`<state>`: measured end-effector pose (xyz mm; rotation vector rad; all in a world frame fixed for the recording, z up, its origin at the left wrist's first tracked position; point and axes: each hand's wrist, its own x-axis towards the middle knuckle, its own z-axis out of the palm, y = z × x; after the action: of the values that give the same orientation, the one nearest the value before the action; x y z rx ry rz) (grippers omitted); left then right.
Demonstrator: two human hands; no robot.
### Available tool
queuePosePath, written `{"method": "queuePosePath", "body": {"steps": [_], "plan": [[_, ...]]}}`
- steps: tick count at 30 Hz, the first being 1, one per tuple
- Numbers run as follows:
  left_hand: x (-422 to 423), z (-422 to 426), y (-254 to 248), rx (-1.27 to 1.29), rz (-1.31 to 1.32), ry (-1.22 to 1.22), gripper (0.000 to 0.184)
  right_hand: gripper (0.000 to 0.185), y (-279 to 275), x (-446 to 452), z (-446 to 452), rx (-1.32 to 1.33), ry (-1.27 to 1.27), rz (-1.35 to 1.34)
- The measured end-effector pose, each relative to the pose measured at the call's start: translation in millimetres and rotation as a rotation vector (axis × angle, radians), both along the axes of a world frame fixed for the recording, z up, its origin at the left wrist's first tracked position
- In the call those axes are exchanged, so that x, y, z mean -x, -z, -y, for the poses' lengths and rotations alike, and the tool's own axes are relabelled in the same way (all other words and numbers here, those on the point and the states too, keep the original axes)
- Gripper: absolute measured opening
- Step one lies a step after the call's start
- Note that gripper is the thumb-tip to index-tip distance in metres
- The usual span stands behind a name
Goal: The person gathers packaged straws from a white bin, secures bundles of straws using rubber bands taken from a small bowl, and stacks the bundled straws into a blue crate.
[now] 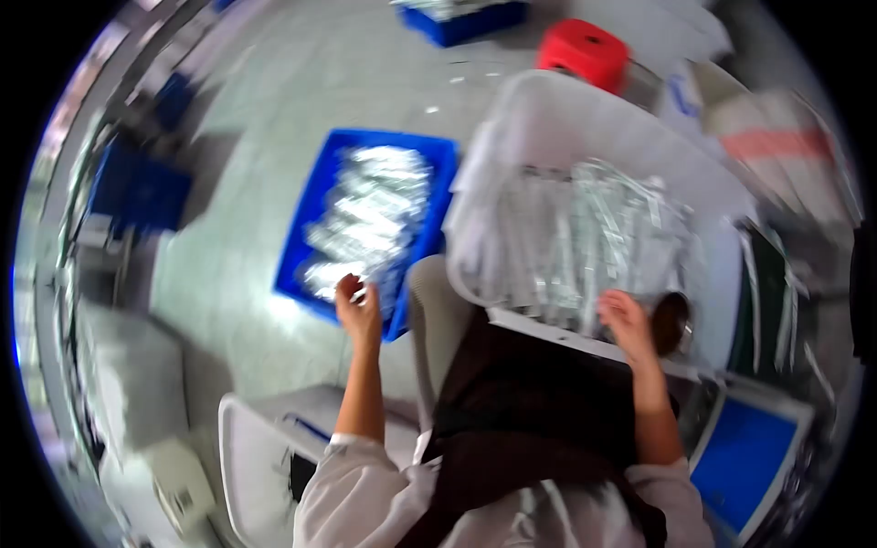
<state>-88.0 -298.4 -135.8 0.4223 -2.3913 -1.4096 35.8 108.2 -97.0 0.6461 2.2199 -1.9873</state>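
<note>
Watching through the head camera, I find boxy blue crates [137,187] at ten o'clock and a pale, crumpled sack [132,374] at eight. Inward, at ten, sits a blue bin [322,187], smooth-walled and rectangular, heaped with crinkled silvery packets [370,215]. Over its near edge the left hand [359,310] has thumb and fingers curved toward each other, partly open; blur keeps me from telling whether they grip a packet. Another blue crate [466,27] stands at twelve, a glossy red stool [583,55] at one. At two, a translucent white tub [539,119] with rounded corners holds long, clear, shiny strips [594,237]. The right hand [626,320], between three and four, hangs over its near side, fingers loosely bent; I cannot tell whether they touch a strip. A rounded brown object [671,321] crowds that wrist. Farther right, a pink-banded sack [776,142] slumps at two.
</note>
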Motion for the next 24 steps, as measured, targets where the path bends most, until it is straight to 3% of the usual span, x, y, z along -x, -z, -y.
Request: {"method": "queuePosePath", "body": {"steps": [1,2,4,6,7,8,9,10,12,16,18,22,24], "plan": [[7.4,-31.2,-19.2,-0.016,-0.095,0.101,0.026,0.032,21.2,-0.1,-6.5,-0.040,0.038,-0.017],[9.5,-46.9,-36.3,-0.003,-0.216,0.181,0.027,0.035,32.0,3.5,2.7,-0.174,0.024,-0.003],[22.6,-109.1,-55.0,0.000,-0.203,0.476,0.023,0.043,60.5,19.3,-4.0,-0.351,0.021,0.037],[39.1,-169.7,-50.7,-0.107,0.060,0.769,0.021,0.036,64.3,47.1,0.7,-0.442,-0.006,0.050],[58.1,-202.0,-10.0,-0.037,0.176,0.861,0.024,0.034,62.2,62.6,-2.1,-0.546,-0.024,0.092],[70.3,-221.9,7.5,0.194,0.383,0.897,0.036,0.033,66.9,77.2,2.9,-0.579,-0.047,0.137],[79.1,-236.7,32.3,0.513,0.482,0.853,0.044,0.033,73.2,90.8,8.4,-0.612,-0.073,0.175],[88.4,-245.3,46.9,0.586,0.644,0.808,0.052,0.033,76.5,98.6,14.3,-0.606,-0.073,0.168],[98.7,-248.2,101.5,0.504,0.875,0.637,0.063,0.037,83.6,109.2,26.3,-0.779,-0.147,0.237],[95.5,-238.5,108.0,0.376,1.054,0.627,0.078,0.040,115.9,122.7,44.7,-0.818,-0.072,-0.031],[97.1,-232.3,103.0,0.143,1.127,0.529,0.088,0.045,121.6,134.9,51.7,-0.749,-0.133,0.145],[101.5,-234.4,99.4,0.232,1.113,0.402,0.091,0.052,114.1,148.0,64.5,-0.866,-0.152,0.320],[101.6,-238.7,93.1,0.170,1.155,0.391,0.081,0.057,100.4,154.2,57.2,-0.768,-0.199,0.427]]}}
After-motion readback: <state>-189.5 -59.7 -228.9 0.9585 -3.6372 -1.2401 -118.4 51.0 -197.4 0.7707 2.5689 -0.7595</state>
